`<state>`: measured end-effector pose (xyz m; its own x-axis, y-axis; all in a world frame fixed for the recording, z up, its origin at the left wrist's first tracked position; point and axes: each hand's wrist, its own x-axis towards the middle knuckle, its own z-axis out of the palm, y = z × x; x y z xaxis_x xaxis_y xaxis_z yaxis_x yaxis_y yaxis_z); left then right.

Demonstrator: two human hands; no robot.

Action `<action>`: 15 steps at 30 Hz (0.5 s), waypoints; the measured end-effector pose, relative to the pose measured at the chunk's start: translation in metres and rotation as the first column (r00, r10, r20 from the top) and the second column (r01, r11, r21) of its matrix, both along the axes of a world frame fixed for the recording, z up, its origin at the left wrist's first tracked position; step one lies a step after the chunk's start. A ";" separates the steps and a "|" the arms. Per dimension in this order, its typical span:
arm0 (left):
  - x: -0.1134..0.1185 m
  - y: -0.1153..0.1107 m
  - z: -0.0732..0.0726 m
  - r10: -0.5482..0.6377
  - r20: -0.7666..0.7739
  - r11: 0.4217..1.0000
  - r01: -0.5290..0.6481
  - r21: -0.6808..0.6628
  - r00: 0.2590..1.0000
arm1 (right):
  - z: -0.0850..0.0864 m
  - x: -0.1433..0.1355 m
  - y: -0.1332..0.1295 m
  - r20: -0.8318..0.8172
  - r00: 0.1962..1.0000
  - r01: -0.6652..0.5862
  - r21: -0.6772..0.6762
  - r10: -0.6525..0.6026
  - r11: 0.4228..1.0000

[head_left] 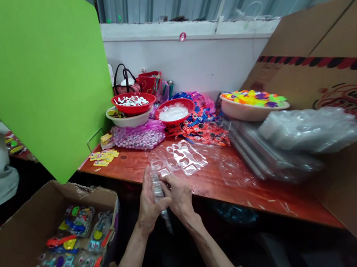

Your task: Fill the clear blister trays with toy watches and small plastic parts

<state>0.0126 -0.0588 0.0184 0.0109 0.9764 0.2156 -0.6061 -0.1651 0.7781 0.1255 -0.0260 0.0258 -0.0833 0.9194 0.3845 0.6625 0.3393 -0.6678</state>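
Clear plastic (157,189) — between both hands (147,207) (179,197)

Clear ridged plastic (156,187) — upright, between the hands (147,207)

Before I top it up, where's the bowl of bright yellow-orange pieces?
Head view, right side: the bowl sits behind the clear plastic packaging, near the cardboard.

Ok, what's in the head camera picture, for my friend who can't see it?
A person's left hand holds clear, ridged plastic by the edge of a reddish table, the right hand beside it. Behind are bowls of small pieces; at lower left, a cardboard box holds colourful packs.
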 end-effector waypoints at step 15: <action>-0.029 -0.007 0.016 -0.048 0.078 0.995 0.054 -0.081 0.996 | 0.004 -0.005 -0.011 -0.197 0.959 -0.221 -0.081 0.201 0.972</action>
<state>-0.0167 -0.0660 0.0348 0.0477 0.9895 0.1361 -0.6696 -0.0694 0.7395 0.1208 -0.0374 0.0303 -0.2155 0.9235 0.3172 0.4438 0.3820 -0.8106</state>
